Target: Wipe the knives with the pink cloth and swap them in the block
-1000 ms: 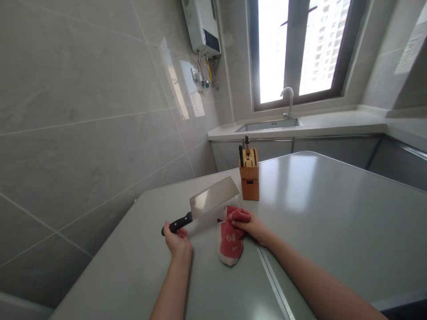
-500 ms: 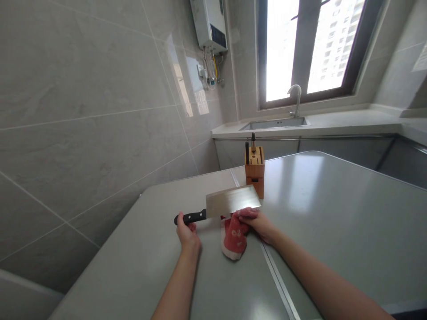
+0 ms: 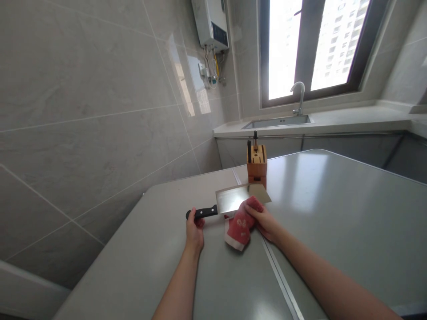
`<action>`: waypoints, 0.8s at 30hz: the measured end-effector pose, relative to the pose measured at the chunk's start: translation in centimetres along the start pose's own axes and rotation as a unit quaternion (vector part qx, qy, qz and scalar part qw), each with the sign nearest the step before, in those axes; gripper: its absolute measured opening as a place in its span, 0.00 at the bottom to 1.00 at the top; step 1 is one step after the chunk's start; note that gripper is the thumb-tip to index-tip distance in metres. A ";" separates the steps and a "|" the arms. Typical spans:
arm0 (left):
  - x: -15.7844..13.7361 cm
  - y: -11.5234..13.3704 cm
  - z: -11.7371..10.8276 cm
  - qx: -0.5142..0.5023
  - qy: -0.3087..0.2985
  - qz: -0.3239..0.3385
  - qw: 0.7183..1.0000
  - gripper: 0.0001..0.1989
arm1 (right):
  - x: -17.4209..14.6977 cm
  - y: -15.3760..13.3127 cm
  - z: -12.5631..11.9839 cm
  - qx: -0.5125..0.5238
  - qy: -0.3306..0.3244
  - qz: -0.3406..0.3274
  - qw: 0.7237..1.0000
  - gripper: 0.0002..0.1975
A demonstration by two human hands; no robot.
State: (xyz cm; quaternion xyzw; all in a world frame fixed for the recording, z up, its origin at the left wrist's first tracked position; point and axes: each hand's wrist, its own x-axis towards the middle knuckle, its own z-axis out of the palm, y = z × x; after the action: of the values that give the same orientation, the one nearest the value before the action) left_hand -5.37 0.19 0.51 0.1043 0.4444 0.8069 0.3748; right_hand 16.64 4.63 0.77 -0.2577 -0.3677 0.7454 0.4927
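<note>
Gripping cleaver [image 3: 238,198] handle, cloth [image 3: 243,221] pressed against blade

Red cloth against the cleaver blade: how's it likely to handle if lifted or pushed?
Probably floppy: the red cloth bunches in the right hand and droops onto the table. Likely light, held by fingers alone. Pushed, it would probably crumple rather than slide, unlike the stiff cleaver gripped by the left hand.

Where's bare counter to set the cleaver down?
Two free patches: the wide stretch right of the knife block and the seam, and the near-left counter between wall and left hand. Crowded at centre: cleaver, red cloth, right hand, block just behind.
</note>
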 end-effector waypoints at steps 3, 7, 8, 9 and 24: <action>0.1 -0.3 -0.1 -0.009 -0.030 -0.033 0.999 0.13 | -0.1 -0.3 0.1 0.034 0.003 0.004 0.999 0.14; 0.4 -0.6 -0.2 -0.020 -0.054 -0.056 0.997 0.13 | -0.1 -0.5 0.2 0.049 0.004 0.005 0.999 0.13; 0.5 -0.6 -0.2 -0.022 -0.061 -0.059 0.996 0.13 | -0.1 -0.5 0.1 0.049 0.001 0.005 0.999 0.13; 0.5 -0.6 -0.3 -0.024 -0.066 -0.061 0.996 0.13 | -0.1 -0.5 0.1 0.049 0.000 0.007 0.999 0.13; 0.8 -0.8 -0.7 0.030 -0.071 -0.066 0.995 0.13 | 0.6 0.0 -0.5 0.085 0.021 0.013 0.996 0.12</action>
State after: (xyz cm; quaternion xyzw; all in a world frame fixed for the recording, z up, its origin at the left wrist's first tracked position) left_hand -5.82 0.56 -0.63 0.1433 0.4466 0.7570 0.4549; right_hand 16.77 5.36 0.41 -0.2352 -0.2896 0.7748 0.5104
